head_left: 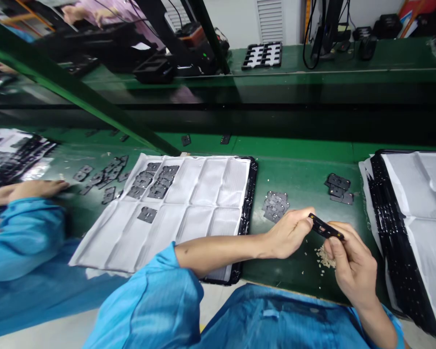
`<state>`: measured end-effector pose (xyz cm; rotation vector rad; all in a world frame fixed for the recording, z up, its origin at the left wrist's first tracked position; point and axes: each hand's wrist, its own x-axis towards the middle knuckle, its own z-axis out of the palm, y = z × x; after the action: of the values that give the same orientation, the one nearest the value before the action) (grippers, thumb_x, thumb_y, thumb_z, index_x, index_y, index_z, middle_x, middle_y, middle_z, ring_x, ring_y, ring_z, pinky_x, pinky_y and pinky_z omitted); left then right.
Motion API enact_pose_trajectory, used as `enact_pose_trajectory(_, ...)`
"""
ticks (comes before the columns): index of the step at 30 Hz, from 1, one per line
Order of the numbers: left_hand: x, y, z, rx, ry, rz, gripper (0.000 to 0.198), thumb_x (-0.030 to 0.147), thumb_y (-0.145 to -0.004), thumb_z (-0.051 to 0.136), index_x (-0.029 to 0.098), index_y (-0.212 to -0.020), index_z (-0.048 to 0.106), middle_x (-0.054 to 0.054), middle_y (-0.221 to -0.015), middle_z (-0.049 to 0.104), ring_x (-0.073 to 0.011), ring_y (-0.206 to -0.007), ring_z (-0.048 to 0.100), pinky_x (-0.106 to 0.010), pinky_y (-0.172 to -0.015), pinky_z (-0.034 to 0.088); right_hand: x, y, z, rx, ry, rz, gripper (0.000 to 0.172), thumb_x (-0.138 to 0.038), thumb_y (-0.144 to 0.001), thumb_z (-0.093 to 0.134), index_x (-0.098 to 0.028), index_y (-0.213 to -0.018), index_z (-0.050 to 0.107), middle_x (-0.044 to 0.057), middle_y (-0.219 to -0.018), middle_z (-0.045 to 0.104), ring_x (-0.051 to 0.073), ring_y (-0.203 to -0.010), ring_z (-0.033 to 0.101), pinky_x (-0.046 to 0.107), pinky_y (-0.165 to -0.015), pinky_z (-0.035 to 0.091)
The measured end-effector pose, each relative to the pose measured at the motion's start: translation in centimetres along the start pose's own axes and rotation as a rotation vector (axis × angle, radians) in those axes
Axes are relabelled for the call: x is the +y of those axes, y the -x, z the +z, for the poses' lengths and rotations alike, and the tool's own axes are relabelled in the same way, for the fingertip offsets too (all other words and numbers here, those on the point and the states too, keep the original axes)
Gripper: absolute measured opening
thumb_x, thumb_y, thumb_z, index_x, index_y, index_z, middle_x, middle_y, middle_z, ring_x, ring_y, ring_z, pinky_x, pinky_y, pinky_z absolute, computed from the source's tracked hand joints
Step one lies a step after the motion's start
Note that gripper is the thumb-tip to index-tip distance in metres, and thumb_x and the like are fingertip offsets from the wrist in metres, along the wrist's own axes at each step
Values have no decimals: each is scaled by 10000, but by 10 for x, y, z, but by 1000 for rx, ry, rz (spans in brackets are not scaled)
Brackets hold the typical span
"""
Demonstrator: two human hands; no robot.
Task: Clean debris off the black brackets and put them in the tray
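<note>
Blue smock [261,315] lowest in view. R hand [349,264] is just above it, thumb & fingers closed on the right end of a thin black part [326,228]. L hand [288,232] pinches the left end. So the part is held btwn both hands, in the air over the green bench [305,169], tilted down to the right. Below it on the bench: small heap of pale scraps [325,259].

Just beyond L hand sits a grey pile [275,204] of plates. A darker pile [338,188] lies further right, near a tray stack [385,218] w/ white paper on top at the right edge.

Left of my forearm: black tray [252,194] under a white sheet [203,194], w/ several plates [156,182] on its far-left pockets and a lone plate [147,214] nearer me. Further left, a co-worker's hand [39,188], blue sleeve, lies flat on the bench beside loose plates [105,177].

Far back, past a slanting green beam [94,104]: raised shelf w/ a far tray [262,54], cables, dark boxes.
</note>
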<state>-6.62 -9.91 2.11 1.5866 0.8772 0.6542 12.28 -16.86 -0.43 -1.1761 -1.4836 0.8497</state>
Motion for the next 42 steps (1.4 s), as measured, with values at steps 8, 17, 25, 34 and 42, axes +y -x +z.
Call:
enact_pose_trajectory(8, 11, 0, -17, -184, -128, 58, 114, 171, -921, 490, 227, -846, 425, 33, -784, 482, -139, -707, 445, -289, -668, 371, -6, -5, -7, -4, -136, 248, 235, -379, -1116, 593, -181, -1155, 711, -34, -698, 560, 98, -528, 511, 222, -513, 454)
enact_pose_trajectory(17, 17, -3, -10, 22, -23, 49, 277, 330, -1089, 425, 204, -866, 528, -2, -783, 548, -152, -749, 526, -289, -710, 452, -12, -8, -7, 0, -62, 216, 219, -376, -1116, 586, -201, -1176, 703, -34, -729, 562, 103, -564, 525, 229, -546, 453)
enact_pose_trajectory(25, 1, 1, 0, 100, 237, 60, 315, 456, -1083, 548, 175, -942, 579, 9, -871, 517, -75, -601, 523, -232, -550, 410, -13, -8, -4, -15, -15, 183, 189, -347, -1121, 579, -213, -1035, 681, -41, -709, 549, 101, -557, 513, 226, -543, 424)
enact_pose_trajectory(34, -1, 2, 2, 107, 374, -62, 526, 687, -987, 637, 176, -891, 560, 37, -827, 493, -47, -536, 521, -208, -492, 359, -13, -8, -3, -9, -6, 168, 170, -323, -1110, 592, -217, -1042, 706, -23, -780, 562, 104, -570, 527, 231, -538, 443)
enact_pose_trajectory(42, -2, 6, 2, 126, 364, -151, 442, 585, -996, 636, 182, -828, 568, 52, -676, 498, -70, -513, 455, -227, -508, 300, -10, -3, -5, -61, 25, 92, 185, -257, -1106, 583, -238, -1190, 747, -5, -844, 553, 118, -610, 570, 242, -551, 475)
